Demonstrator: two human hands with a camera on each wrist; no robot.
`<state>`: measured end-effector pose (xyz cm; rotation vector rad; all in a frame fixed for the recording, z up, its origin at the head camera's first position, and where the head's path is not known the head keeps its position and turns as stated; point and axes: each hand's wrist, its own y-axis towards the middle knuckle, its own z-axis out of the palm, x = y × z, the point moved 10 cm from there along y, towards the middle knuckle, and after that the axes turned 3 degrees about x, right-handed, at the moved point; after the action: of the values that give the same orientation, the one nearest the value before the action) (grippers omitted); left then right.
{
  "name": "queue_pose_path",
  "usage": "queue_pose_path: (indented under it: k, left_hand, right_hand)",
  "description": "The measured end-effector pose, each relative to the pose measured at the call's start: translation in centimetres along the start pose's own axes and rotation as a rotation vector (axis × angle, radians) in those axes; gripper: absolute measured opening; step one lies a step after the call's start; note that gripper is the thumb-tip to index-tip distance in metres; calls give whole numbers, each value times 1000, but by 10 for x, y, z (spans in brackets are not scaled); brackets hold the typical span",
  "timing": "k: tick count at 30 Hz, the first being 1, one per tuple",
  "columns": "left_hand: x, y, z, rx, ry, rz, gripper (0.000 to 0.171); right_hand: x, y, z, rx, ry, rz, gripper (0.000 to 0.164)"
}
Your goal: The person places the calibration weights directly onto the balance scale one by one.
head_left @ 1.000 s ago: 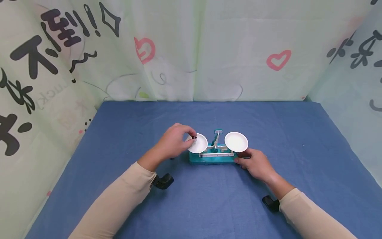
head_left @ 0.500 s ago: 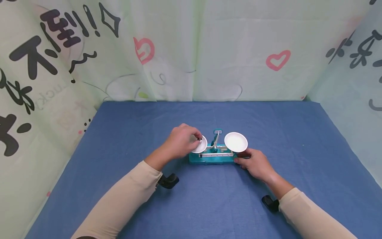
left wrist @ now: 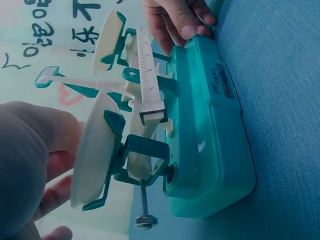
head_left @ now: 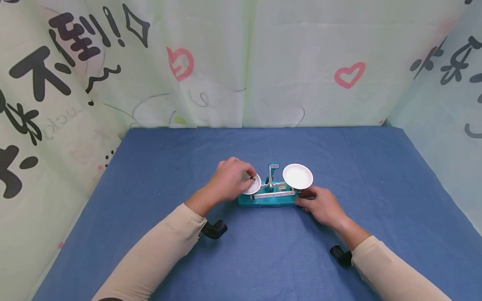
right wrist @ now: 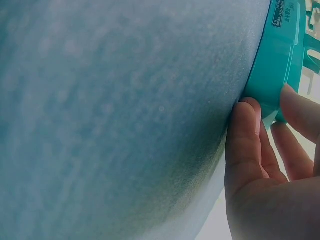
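While the left grip point(head_left: 230, 179) pinches a small dark piece point(head_left: 252, 178), the right grip point(head_left: 324, 205) pinches the scale point(head_left: 267, 201) end, well inside worktop point(head_left: 263, 259) edges.

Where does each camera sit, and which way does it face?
Head: on the head, facing forward and down at the balance scale; left hand, right hand, sleeves show.
Left wrist: on that wrist, facing the scale from its left end; left hand near, right hand beyond.
Right wrist: on that wrist, facing the teal base and blue cloth; right hand only.
Wrist views share the base and right hand.
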<state>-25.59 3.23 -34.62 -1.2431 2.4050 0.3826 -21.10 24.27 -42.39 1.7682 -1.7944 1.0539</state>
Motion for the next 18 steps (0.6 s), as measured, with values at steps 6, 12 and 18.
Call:
queue_pose_path:
  k: [6, 12, 18]
  left_hand:
    - [5, -2, -3, -3, -13, -35, 17]
    - [17, -9, -15, -27, -42, -67, 18]
    - [39, -20, -25, -50, -128, -72, 18]
  right_hand:
    - [1, 1, 0, -2, 4, -10, 40]
    - [1, 1, 0, 1, 9, -11, 40]
    - [0, 1, 0, -2, 10, -9, 40]
